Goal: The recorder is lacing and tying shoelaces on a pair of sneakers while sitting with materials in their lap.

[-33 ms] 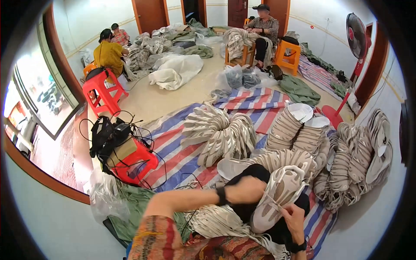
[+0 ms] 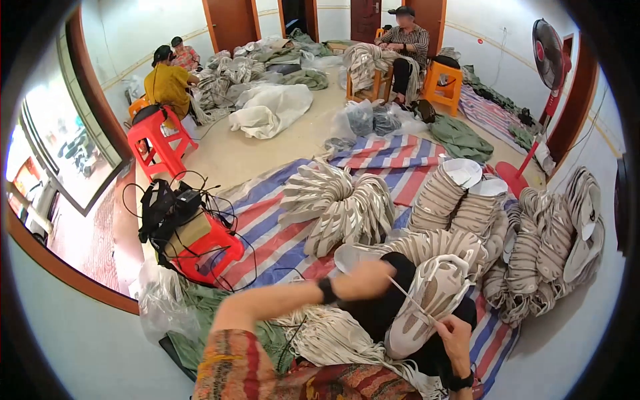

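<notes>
A pale beige shoe upper (image 2: 415, 328) with mesh panels rests over my dark-clothed knee. A thin white shoelace (image 2: 402, 289) stretches from the upper to my left hand (image 2: 363, 279), which is closed on it to the left of the upper and slightly blurred. My right hand (image 2: 455, 339) pinches at the upper's right side with thumb and forefinger, where the lace crosses; a short white end shows at the fingertips. Across my lap lies a loose bundle of white laces (image 2: 333, 341).
Stacked shoe uppers lie ahead in a ring (image 2: 340, 207) and in piles at right (image 2: 543, 247), on a striped tarp (image 2: 267, 233). A red stool (image 2: 213, 250) carries black gear and cables. A fan (image 2: 550, 67) stands at right. Several people work farther back.
My left hand has moved left, away from the upper, and the lace is now drawn out straight between them. My right hand stays nearly in place at the upper.
</notes>
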The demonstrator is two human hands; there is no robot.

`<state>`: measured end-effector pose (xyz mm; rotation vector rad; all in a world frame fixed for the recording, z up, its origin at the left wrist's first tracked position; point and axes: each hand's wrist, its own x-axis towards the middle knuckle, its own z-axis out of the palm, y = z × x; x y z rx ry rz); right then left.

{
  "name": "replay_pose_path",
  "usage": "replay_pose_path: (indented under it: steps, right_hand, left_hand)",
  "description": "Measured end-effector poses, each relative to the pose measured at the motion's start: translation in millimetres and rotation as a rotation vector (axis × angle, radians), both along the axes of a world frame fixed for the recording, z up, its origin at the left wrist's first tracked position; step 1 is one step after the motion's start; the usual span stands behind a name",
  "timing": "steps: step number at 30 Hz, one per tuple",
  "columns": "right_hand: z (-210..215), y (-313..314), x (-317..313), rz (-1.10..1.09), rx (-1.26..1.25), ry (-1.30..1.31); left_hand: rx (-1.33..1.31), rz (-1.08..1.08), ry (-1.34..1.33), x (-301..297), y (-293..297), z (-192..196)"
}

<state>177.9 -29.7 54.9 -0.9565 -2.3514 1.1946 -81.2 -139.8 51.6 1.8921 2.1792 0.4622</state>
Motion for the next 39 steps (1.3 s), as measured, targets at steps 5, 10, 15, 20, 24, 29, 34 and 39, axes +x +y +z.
replay_pose_path:
  steps: [5, 10, 15, 20, 24, 29, 34, 39]
  right_hand:
    - [-17.3, 13.2, 5.2, 0.009, -0.246, -0.036]
    - [-12.6, 16.9, -5.0, 0.044, -0.373, -0.082]
    - [-2.4, 16.4, 0.6, 0.044, -0.54, -0.076]
    - [21.0, -1.3, -9.5, 0.009, -0.769, 0.0]
    - [22.0, 12.4, -6.5, 0.244, -0.563, -0.211]
    - [15.0, 44.3, 52.3, 0.176, -0.215, -0.164]
    - [51.8, 53.6, 160.9, -0.141, -0.315, -0.307]
    - [91.1, 49.0, 279.6, -0.411, -0.222, -0.436]
  left_hand:
    - [0.119, 0.839, 0.422, -234.0, -131.4, -30.8]
    - [0.175, 0.294, 0.279, -207.3, -112.3, -73.9]
    - [0.293, 0.198, -0.285, -78.5, -15.4, -58.9]
    - [0.225, -0.162, -0.738, 33.2, 24.9, -38.4]
    - [0.136, -0.548, -0.17, 30.9, 41.8, -46.9]
    - [-0.216, 0.017, -0.915, -17.5, 6.4, -1.6]
    - [0.027, 0.455, -0.754, -122.6, -77.7, 10.4]
    - [0.069, 0.711, -0.494, -209.5, -197.9, 55.8]
